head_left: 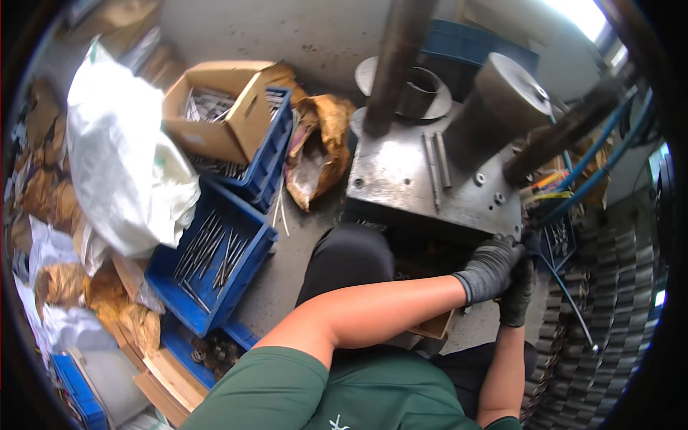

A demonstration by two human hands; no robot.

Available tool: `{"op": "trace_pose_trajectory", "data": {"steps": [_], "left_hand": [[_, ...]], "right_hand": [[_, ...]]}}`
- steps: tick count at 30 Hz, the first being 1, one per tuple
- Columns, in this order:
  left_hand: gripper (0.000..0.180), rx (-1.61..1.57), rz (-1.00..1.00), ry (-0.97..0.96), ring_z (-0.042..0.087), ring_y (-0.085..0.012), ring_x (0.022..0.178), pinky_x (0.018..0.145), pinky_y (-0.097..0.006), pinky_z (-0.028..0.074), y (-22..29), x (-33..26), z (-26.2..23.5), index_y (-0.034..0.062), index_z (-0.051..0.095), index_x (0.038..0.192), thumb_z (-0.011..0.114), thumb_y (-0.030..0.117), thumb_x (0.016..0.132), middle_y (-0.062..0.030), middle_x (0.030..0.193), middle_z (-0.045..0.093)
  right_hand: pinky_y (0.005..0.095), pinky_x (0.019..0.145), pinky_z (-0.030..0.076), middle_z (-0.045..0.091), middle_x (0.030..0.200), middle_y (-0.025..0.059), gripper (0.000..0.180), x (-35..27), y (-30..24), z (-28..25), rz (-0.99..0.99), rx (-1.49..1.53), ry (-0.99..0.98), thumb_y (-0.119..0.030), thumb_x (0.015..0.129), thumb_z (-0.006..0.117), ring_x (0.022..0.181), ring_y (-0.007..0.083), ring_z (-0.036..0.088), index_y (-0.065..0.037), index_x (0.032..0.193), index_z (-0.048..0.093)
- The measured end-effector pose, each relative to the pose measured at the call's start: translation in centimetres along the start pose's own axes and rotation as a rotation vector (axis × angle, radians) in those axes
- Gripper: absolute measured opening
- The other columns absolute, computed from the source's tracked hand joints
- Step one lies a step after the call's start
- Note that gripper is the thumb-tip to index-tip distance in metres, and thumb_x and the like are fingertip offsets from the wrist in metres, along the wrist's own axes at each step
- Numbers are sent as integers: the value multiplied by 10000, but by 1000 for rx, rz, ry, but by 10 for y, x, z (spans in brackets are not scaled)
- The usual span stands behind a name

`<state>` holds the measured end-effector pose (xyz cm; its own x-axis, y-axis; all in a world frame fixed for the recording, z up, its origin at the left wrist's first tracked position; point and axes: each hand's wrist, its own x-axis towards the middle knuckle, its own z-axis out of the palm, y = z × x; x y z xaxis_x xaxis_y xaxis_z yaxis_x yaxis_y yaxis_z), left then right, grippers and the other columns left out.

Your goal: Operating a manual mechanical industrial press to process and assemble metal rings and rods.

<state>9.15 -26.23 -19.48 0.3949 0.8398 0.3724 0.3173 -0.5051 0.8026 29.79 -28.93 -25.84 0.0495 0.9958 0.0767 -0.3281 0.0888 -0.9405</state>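
Both hands wear dark grey gloves and meet at the near right corner of a thick metal plate (387,168). My left hand (493,269) reaches across from the left, its fingers curled in by the corner. Just below and right of it, my right hand (517,292) is closed too, close against the left. What they grip between them is hidden. Beside them a thin metal rod (571,304) with a rounded end slants down to the right; I cannot tell whether a hand touches it. Two metal pins (438,165) lie on the plate near a thick dark cylinder (487,107).
Steel columns (398,68) rise from the plate, with a flanged ring (423,93) behind. Blue hoses (609,161) curve at the right above stacked metal parts (602,322). At left stand a blue bin (247,247) of rods, a cardboard box (240,132) and a white sack (118,143).
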Motion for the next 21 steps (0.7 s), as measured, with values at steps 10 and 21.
{"op": "trace_pose_trajectory", "data": {"steps": [10,21], "left_hand": [[353,-816,-269,-92,651,-124,990,908,-315,566,-4,-13,-12,35,647,1112,845,51,819,-55,1052,699],[319,-657,-145,-69,626,-164,1032,950,-319,519,5,-6,-21,31,599,1136,747,2,855,-75,1135,639]], "right_hand": [[292,945,483,673,1170,-3,366,-25,-29,85,-193,62,274,-343,1055,625,1051,105,599,-63,1289,659],[346,1007,517,662,1251,63,564,-20,-60,60,-34,57,153,-431,979,700,1145,190,643,-51,1372,563]]}}
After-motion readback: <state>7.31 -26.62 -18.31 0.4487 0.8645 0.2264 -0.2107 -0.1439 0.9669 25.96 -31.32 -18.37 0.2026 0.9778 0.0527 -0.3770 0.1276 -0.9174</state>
